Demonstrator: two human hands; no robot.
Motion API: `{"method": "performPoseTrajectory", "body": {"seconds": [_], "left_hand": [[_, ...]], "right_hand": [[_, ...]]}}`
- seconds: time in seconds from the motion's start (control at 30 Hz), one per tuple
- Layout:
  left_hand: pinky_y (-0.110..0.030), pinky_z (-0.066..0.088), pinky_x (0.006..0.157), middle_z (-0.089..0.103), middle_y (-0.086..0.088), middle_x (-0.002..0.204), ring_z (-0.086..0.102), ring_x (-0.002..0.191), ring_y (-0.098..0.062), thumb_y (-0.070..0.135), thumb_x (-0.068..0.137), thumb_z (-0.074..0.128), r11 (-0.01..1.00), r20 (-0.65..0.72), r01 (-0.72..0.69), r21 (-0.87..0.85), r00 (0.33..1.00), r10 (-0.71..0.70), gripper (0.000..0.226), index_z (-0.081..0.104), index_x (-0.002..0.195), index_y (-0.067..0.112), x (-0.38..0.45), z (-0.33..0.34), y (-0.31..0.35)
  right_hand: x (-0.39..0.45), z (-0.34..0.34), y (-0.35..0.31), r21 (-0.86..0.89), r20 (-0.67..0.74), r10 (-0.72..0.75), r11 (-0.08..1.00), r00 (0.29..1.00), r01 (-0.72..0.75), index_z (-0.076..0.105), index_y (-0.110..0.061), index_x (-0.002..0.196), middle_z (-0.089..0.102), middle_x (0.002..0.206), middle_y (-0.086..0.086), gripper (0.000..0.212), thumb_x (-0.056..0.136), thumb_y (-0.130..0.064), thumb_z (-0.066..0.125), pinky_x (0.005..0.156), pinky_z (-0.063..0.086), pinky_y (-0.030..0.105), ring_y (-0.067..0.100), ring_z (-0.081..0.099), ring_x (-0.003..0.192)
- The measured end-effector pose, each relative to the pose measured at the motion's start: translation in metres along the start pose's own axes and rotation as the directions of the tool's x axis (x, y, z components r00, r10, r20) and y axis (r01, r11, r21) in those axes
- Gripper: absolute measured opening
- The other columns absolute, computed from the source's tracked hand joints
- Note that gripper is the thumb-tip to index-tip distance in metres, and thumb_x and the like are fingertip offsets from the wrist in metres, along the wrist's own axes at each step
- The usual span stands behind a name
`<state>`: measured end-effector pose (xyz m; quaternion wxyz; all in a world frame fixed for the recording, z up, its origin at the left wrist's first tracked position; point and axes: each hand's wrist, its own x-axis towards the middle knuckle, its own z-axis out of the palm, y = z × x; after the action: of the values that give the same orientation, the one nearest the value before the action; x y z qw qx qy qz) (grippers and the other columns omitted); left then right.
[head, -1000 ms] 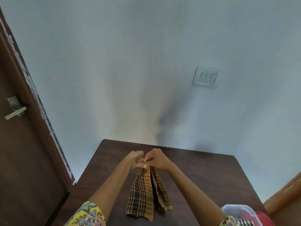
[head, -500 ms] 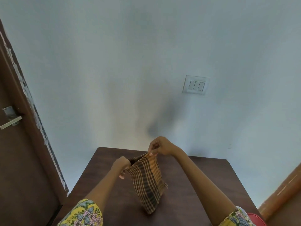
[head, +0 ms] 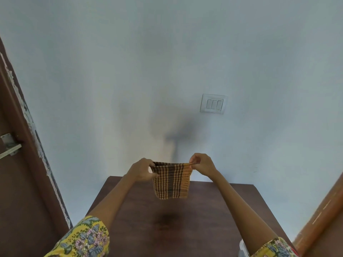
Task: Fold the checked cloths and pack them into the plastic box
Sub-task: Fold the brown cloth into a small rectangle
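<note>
A: Head view first. Where is the cloth?

B: Up in the air, above the far half of the bench, not touching it. It hangs as a folded square, brown and orange checks, with its top edge stretched level between both hands.

A: How does the left hand hold it?

B: Fingers and thumb curled round the cloth's top left corner, pinching it. The corner bunches a little there.

A: And the right hand?

B: It pinches the top right corner between thumb and fingertips, the other fingers curled above. The two hands are well apart, one cloth-width between them, with the right one slightly higher.

A: Anything under the cloth?

B: A dark shadow on the bench, nearer than the cloth.

A: The box?

B: At the near right edge, just beside the right sleeve, a pale sliver shows. I cannot tell whether that is the box.

A: What else is there?

B: A left sleeve in yellow floral print, a pale blue wall with a switch plate to the far right, and a brown door with a metal latch on the left.
</note>
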<state>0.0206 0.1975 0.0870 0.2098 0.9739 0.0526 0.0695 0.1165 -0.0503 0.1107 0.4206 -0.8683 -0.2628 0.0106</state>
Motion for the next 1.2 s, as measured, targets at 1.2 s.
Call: {"method": "performPoseTrajectory", "body": {"seconds": [1.2], "left_hand": [[-0.014, 0.048, 0.053, 0.063, -0.004, 0.065, 0.054, 0.047, 0.004, -0.012, 0.074, 0.062, 0.907, 0.493, 0.360, -0.219, 0.843, -0.215, 0.024, 0.070, 0.096, -0.007, -0.090, 0.189, -0.025]], "right_hand": [[-0.128, 0.100, 0.144, -0.082, 0.599, 0.256, 0.962, 0.758, -0.260, 0.067, 0.009, 0.090, 0.064, 0.076, 0.005, 0.021, 0.075, 0.017, 0.055, 0.063, 0.049, 0.010, -0.001, 0.060, 0.063]]}}
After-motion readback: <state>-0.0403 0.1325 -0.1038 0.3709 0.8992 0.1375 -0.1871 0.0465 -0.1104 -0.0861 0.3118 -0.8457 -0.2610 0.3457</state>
